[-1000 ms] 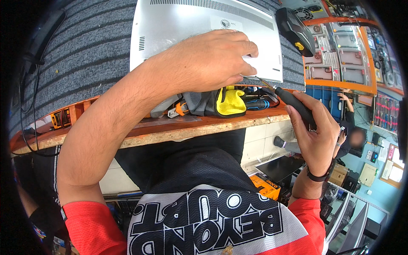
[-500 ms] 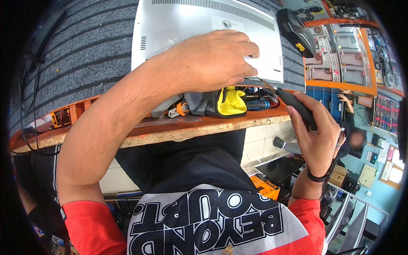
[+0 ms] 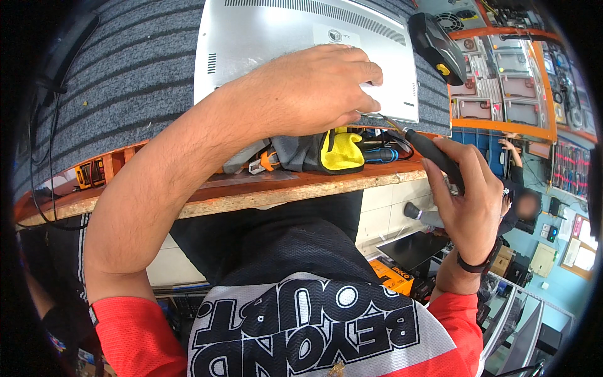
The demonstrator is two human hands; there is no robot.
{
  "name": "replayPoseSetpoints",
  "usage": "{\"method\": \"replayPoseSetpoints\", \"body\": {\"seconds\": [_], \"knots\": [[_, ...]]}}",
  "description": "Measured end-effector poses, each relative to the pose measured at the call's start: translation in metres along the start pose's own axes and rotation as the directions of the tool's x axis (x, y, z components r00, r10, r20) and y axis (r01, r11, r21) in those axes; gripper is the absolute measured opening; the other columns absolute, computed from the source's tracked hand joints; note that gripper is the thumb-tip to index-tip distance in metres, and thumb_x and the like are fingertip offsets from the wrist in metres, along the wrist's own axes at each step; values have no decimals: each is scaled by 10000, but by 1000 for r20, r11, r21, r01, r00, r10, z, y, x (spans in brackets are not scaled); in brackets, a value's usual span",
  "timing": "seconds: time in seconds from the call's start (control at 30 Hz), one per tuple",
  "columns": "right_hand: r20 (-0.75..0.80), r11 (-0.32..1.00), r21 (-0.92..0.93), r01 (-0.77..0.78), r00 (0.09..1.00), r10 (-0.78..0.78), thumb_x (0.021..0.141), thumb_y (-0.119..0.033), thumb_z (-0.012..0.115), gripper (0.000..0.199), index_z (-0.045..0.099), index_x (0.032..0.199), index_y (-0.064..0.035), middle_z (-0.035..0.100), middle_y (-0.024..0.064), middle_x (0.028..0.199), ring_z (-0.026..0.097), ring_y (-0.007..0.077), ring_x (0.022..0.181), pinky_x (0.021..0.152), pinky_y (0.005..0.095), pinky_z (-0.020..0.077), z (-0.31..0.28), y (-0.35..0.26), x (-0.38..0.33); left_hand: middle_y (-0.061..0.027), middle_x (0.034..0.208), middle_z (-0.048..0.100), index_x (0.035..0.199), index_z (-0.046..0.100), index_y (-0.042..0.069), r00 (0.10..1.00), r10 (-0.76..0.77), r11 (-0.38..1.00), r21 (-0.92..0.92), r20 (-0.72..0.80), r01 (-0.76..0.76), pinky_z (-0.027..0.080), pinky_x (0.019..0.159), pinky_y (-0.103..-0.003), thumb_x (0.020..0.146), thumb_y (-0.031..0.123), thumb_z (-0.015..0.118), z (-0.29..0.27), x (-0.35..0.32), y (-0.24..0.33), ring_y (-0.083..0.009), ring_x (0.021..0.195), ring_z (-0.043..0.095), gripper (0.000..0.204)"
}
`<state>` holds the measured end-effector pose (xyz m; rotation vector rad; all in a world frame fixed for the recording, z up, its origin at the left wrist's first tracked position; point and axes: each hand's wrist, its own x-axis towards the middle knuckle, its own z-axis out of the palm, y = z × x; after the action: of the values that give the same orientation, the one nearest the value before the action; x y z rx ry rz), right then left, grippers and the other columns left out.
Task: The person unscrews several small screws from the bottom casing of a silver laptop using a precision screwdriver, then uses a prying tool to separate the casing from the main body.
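Observation:
A silver laptop (image 3: 270,38) lies underside up, its vent slots showing. My left hand (image 3: 320,85) lies across the laptop, thumb and finger apart, with the fingertips down near the edge closest to me. Some of its fingers are hidden beneath the hand. In my right hand (image 3: 468,191) is a screwdriver (image 3: 433,151) with a black handle and a thin shaft. Its shaft points up and left to that same laptop edge, close to my left fingertips. The exact contact of the tip is too small to make out.
The laptop sits on a grey striped mat (image 3: 132,69) on a wooden bench (image 3: 282,196). A black and yellow device (image 3: 438,50) stands at its right. Under the edge are a yellow cloth (image 3: 342,152), orange-handled pliers (image 3: 264,161) and a blue-black tool (image 3: 380,154). Another person (image 3: 526,204) is at right.
My right hand and the screwdriver handle have shifted and turned slightly. The left hand and the laptop stay where they were.

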<state>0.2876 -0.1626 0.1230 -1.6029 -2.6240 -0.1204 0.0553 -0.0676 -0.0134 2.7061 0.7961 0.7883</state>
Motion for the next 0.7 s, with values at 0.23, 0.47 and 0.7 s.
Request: {"method": "replayPoseSetpoints", "body": {"seconds": [0.23,0.47,0.7], "knots": [[136,982,-171,76,989,-53,898,-146,795,336,664,1195,-60,688,113,966,680,324,774,649,406,515,-18,-11,13,-93,1363,648,1208,783,133,997,45,999,-17,-58,-46,479,1119,-401,935,214,730,5,-2,-5,-273,1314,570,290],[96,978,-184,95,992,-78,915,-213,775,298,650,1156,-91,663,98,938,642,296,716,635,411,490,-21,-11,16,-96,1366,647,1223,775,132,998,36,999,-23,-43,-37,469,1133,-407,938,209,725,5,0,-4,-275,1322,566,300],[173,943,-315,108,983,-55,921,-231,767,295,658,1157,-93,634,85,875,614,311,686,624,404,476,-22,-4,14,-93,1366,649,1215,780,135,999,26,1000,-15,-35,-27,465,1143,-409,936,211,728,4,-1,-3,-272,1339,559,294]]}}
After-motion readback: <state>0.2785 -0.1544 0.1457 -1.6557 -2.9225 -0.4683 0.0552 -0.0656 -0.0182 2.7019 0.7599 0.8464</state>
